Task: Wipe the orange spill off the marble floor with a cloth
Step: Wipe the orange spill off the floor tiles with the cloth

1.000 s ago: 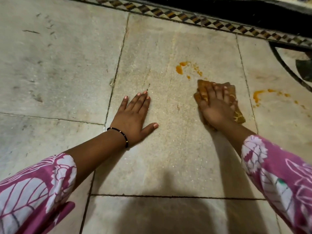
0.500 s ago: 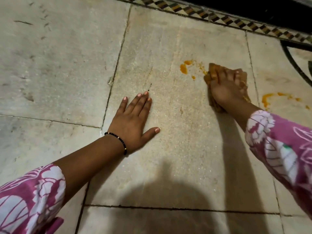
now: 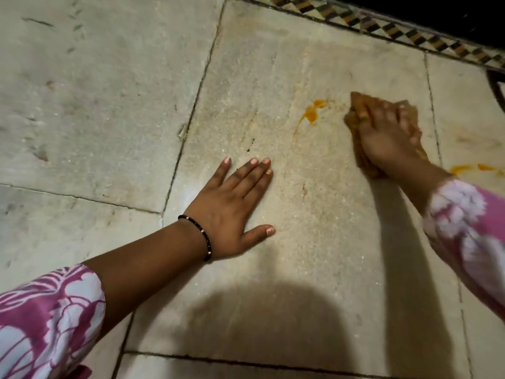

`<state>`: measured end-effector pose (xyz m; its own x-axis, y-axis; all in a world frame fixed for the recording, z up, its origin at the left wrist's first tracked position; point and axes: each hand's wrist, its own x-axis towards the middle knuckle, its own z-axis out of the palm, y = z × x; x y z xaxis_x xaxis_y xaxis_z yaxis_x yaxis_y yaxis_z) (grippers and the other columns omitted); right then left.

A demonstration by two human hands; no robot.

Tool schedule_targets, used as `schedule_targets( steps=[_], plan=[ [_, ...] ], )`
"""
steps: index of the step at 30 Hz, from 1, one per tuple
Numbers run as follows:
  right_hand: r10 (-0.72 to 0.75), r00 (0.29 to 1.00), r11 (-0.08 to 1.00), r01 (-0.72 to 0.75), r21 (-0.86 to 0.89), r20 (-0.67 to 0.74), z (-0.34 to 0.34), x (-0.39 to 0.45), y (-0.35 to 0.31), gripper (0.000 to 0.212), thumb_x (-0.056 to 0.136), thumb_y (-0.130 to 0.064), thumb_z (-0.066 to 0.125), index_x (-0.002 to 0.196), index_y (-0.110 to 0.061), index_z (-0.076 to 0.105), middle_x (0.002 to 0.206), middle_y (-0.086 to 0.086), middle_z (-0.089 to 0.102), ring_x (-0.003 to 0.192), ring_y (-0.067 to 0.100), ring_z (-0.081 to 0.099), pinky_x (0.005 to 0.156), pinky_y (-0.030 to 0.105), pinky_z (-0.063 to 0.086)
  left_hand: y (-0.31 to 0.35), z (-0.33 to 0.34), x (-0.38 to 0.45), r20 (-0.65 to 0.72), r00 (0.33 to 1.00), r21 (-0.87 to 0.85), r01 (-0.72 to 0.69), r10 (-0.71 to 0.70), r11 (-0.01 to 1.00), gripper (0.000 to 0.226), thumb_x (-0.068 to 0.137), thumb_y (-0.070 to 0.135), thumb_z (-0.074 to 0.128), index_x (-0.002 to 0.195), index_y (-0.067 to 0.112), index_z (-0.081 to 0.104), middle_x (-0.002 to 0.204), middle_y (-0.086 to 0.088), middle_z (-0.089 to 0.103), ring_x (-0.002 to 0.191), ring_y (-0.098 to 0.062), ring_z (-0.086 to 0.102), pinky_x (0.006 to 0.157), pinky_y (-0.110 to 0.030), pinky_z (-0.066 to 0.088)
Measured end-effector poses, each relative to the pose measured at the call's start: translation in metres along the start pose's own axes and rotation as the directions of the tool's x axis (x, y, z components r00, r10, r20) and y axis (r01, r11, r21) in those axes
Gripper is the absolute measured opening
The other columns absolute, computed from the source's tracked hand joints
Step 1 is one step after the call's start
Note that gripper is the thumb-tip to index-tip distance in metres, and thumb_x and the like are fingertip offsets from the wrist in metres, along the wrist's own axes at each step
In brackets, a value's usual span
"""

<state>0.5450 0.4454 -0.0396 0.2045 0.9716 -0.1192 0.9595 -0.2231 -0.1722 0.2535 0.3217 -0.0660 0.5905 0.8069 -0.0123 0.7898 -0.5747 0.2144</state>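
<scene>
My right hand [image 3: 388, 135] presses a crumpled, orange-stained brown cloth [image 3: 355, 105] flat against the marble floor [image 3: 314, 242]; the hand covers most of the cloth. Just left of the cloth lies a smeared orange spill [image 3: 313, 113] with a thin streak trailing down from it. A second orange spill [image 3: 475, 168] lies on the neighbouring slab to the right, near my right forearm. My left hand [image 3: 232, 212] rests palm down on the same slab as the cloth, fingers spread, holding nothing, a dark bead bracelet on its wrist.
A patterned tile border [image 3: 410, 34] runs along the far edge, with a dark area beyond it. A dark curved inlay [image 3: 496, 86] shows at the right edge. Slab joints cross the floor; one has a chipped spot [image 3: 182, 131]. My shadow falls on the near floor.
My right hand has slid the cloth up and toward the left spill, wiping away its right-hand drops. The remaining spill is now smeared downward. My left hand has stayed planted.
</scene>
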Motion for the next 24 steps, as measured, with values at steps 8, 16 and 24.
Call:
schedule_targets(
  steps=[8,16,24],
  plan=[
    [-0.54,0.833,0.825,0.552,-0.12,0.123,0.02,-0.034,-0.083,0.063,0.085,-0.051,0.023,0.146,-0.035,0.023,0.158,-0.006,0.016,0.145,0.022,0.006,0.113,0.058,0.005,0.001,-0.003,-0.001,-0.053,0.998,-0.031,0.045,-0.047,0.999,0.093,0.085,0.07,0.028,0.149,0.007,0.003,0.157,-0.009,-0.003,0.145,-0.022,-0.005,0.117,-0.046,0.002],
    [-0.294,0.956,0.952,0.294,-0.088,0.014,0.001,-0.035,-0.012,0.062,0.081,-0.054,0.032,0.142,-0.04,0.033,0.155,-0.004,0.025,0.143,0.025,0.013,0.109,0.058,0.014,0.002,-0.008,-0.006,-0.135,0.981,-0.109,0.123,-0.138,0.986,0.104,0.081,0.07,0.04,0.147,0.005,-0.008,0.155,-0.012,-0.014,0.143,-0.026,-0.014,0.116,-0.051,-0.002],
    [-0.606,0.784,0.78,0.619,-0.094,0.136,0.029,-0.026,-0.139,0.058,0.087,-0.049,0.037,0.144,-0.039,0.029,0.156,-0.007,0.022,0.144,0.025,0.011,0.11,0.059,0.008,0.001,-0.01,-0.007,-0.181,0.97,-0.15,0.133,-0.16,0.98,0.108,0.078,0.071,0.041,0.146,0.004,-0.01,0.155,-0.014,-0.01,0.144,-0.028,-0.011,0.115,-0.052,-0.001]
  ],
)
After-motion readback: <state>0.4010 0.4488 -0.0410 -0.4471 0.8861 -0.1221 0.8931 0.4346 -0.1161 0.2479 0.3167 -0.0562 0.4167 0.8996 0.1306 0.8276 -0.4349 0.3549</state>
